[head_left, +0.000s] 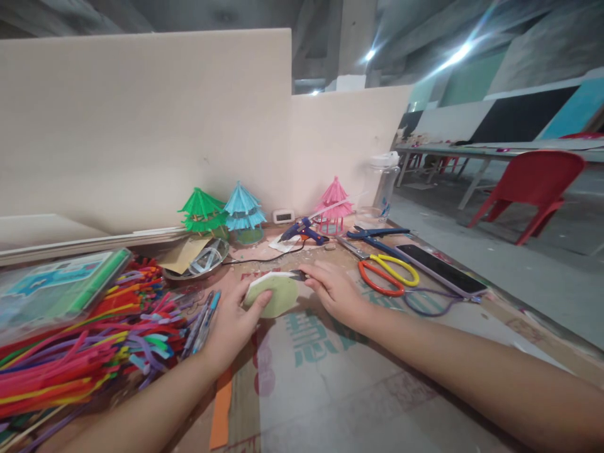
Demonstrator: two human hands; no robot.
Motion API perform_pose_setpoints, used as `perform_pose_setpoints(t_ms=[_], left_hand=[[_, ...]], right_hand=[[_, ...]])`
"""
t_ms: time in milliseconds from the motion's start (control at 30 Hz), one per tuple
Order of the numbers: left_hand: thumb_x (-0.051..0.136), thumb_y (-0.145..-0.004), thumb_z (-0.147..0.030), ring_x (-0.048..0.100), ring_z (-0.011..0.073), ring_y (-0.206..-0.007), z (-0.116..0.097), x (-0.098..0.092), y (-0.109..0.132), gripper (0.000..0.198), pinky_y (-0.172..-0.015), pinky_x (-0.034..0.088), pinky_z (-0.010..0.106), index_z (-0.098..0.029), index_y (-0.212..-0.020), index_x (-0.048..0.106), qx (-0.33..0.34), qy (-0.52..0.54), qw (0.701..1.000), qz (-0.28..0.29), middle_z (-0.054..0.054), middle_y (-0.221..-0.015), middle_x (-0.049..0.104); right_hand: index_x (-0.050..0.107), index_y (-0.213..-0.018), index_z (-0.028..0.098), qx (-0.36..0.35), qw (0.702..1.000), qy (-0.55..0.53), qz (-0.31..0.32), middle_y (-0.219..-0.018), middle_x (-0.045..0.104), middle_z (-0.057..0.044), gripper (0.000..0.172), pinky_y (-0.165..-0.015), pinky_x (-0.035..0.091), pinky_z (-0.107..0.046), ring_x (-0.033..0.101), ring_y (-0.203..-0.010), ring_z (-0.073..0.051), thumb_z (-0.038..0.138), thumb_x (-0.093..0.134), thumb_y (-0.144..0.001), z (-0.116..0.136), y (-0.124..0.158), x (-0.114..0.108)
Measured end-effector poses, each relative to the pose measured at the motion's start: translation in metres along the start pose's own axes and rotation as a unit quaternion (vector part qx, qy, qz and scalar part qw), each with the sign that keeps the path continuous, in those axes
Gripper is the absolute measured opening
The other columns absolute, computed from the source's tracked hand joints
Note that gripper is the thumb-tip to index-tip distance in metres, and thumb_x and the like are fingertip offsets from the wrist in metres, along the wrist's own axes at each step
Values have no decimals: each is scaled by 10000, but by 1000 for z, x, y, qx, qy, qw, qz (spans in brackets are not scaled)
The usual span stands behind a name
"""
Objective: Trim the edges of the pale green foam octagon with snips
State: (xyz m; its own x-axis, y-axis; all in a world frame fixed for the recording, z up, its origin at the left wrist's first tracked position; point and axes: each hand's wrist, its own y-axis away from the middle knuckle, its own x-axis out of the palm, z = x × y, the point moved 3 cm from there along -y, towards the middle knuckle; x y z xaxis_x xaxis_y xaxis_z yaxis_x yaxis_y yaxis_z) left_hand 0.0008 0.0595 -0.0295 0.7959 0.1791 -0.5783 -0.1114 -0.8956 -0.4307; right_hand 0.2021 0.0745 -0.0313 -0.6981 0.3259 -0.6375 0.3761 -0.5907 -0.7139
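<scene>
My left hand (pixel 234 324) grips a pale green foam disc (pixel 276 296) with a white edge, thumb on top, holding it down on the cardboard-covered table (pixel 330 384). My right hand (pixel 333 290) is closed on a small dark cutting tool (pixel 297 274) whose tip touches the disc's upper right edge. Both forearms reach in from the bottom of the view.
A heap of coloured pipe cleaners (pixel 80 352) and pens (pixel 202 321) lies at left. Behind are green (pixel 202 211), blue (pixel 243 207) and pink (pixel 334 200) paper pagodas, a glue gun (pixel 302 231), scissors (pixel 387 274), a phone (pixel 441 269), a metal dish (pixel 201 261). A red chair (pixel 533 189) stands at right.
</scene>
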Motion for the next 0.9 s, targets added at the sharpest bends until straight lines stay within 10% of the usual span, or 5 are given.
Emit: perform_pose_setpoints(t_ms=[900], left_hand=[[605,-737,-397,606,210,-886,5,4,-1,399,-796,471,317,-184,-1073,579,-17,51,999,-5,46,-949,670]], right_hand=[[622,-1067,141,11,1000,4,14,-827,639,-91,299,-695,451,-319,576,-783,-210,285,398,-931,-2,-3,-3]])
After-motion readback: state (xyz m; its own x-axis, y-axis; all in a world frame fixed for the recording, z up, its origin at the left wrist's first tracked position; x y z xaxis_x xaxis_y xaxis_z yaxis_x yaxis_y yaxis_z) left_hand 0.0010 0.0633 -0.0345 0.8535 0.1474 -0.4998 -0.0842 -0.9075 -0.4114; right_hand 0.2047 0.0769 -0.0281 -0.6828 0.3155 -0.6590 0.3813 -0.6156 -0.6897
